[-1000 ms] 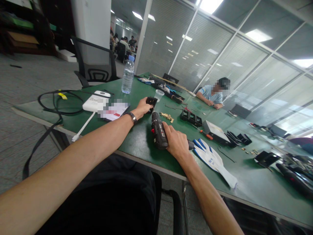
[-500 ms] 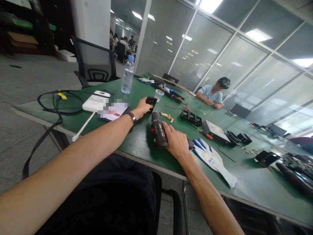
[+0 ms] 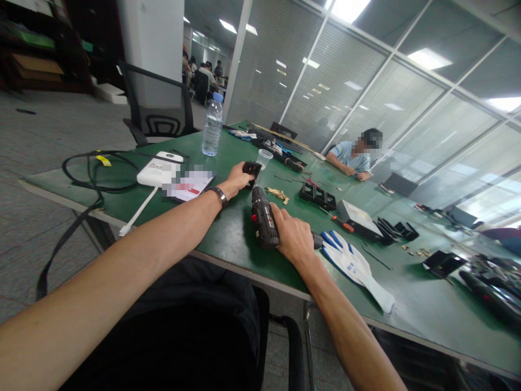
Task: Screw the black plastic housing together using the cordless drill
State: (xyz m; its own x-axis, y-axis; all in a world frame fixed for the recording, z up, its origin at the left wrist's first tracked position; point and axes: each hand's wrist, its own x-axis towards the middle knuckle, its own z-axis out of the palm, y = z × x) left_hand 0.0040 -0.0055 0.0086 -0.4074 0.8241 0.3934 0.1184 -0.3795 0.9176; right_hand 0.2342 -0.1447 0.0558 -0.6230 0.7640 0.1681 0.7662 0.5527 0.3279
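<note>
My left hand (image 3: 236, 181) is closed on a small black bracket (image 3: 251, 169) over the green table. The handle of a black cordless drill (image 3: 264, 220) is wrapped by my right hand (image 3: 293, 231). The drill lies on its side, its nose pointing away from me at the bracket's near side; whether the bit touches it I cannot make out. Just right of the bracket lies a pile of small brass-coloured parts (image 3: 277, 194). A clear plastic cup (image 3: 264, 157) stands behind the bracket. Beside my right wrist is a white glove with blue fingertips (image 3: 352, 260).
A water bottle (image 3: 212, 125), a white power bank (image 3: 160, 168) and a looped black cable (image 3: 95, 187) are on the left. Rightward are a black three-opening frame (image 3: 317, 195), an orange-handled screwdriver (image 3: 344, 224) and a box (image 3: 360, 220). Another person (image 3: 354, 155) sits across the table.
My hands, the bracket and the drill hold nearly the same positions. The person across has turned their head slightly.
</note>
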